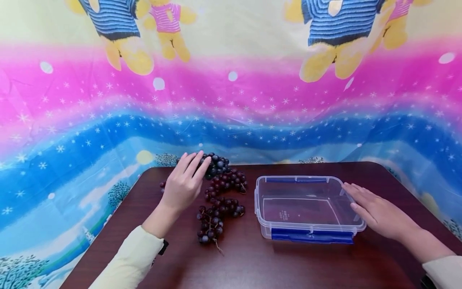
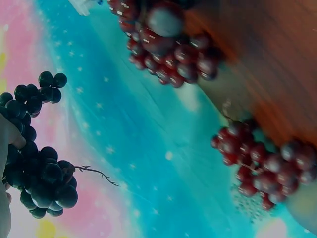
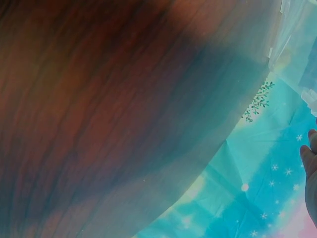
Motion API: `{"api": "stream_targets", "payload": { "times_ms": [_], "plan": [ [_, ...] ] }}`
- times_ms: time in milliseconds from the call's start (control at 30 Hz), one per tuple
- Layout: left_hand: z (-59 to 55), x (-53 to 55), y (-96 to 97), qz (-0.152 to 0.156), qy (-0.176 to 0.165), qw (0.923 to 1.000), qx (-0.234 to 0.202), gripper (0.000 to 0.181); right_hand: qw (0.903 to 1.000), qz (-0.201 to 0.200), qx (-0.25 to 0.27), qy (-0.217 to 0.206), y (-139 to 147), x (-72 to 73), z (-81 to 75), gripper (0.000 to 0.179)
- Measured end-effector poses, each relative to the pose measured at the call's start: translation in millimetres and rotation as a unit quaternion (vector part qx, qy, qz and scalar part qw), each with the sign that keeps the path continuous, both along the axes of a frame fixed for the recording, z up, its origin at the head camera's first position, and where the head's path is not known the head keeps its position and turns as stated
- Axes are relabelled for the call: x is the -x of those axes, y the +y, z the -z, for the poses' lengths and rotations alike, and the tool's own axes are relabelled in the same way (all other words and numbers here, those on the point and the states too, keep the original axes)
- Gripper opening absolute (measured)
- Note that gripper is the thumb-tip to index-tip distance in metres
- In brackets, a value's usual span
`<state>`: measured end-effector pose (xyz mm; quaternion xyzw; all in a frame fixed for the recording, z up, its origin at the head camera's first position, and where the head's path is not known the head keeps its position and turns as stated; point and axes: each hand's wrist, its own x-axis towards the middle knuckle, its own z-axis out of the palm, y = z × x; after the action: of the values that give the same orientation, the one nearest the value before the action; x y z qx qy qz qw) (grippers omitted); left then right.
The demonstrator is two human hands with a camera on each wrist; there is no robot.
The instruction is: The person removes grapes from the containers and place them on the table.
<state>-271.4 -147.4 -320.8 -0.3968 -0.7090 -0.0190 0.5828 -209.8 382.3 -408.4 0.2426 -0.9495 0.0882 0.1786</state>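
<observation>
My left hand [image 1: 184,186] holds a bunch of black grapes [image 1: 218,165] at the back left of the table. In the left wrist view, the thumb lies against these black grapes [image 2: 44,178] and a thin bare stem sticks out; the other fingertips are mostly hidden. Red grapes [image 1: 225,182] lie just in front of that bunch, with another dark red bunch [image 1: 213,220] nearer me. My right hand [image 1: 382,210], its fingers straight, rests at the right rim of a clear plastic box [image 1: 299,224] with blue clips. The box has no lid on it.
A few more grapes [image 1: 163,186] show left of my left hand. The dark brown table [image 1: 245,261] ends at a printed cloth backdrop [image 1: 231,100], close behind the grapes and the box. In the right wrist view, the table's curved edge [image 3: 198,173] crosses the frame.
</observation>
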Motion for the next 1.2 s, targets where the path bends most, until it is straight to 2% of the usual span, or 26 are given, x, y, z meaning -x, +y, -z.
{"api": "stream_targets", "payload": {
  "times_ms": [433,767,1200],
  "plan": [
    [16.5,-12.4,-40.5,-0.04,-0.023,0.9988,-0.012,0.034,0.9999,-0.01,-0.002,0.01,-1.5,0.2,-1.4,0.062],
    [27.3,-23.1,-65.7,-0.064,-0.044,0.9968,-0.017,0.037,1.0,-0.001,0.003,-0.007,-1.6,0.3,-1.3,0.063],
    [51.9,-38.8,-89.3,-0.086,-0.076,0.9933,-0.006,0.042,1.0,-0.002,0.001,-0.002,-0.1,1.9,1.2,0.064]
  ]
}}
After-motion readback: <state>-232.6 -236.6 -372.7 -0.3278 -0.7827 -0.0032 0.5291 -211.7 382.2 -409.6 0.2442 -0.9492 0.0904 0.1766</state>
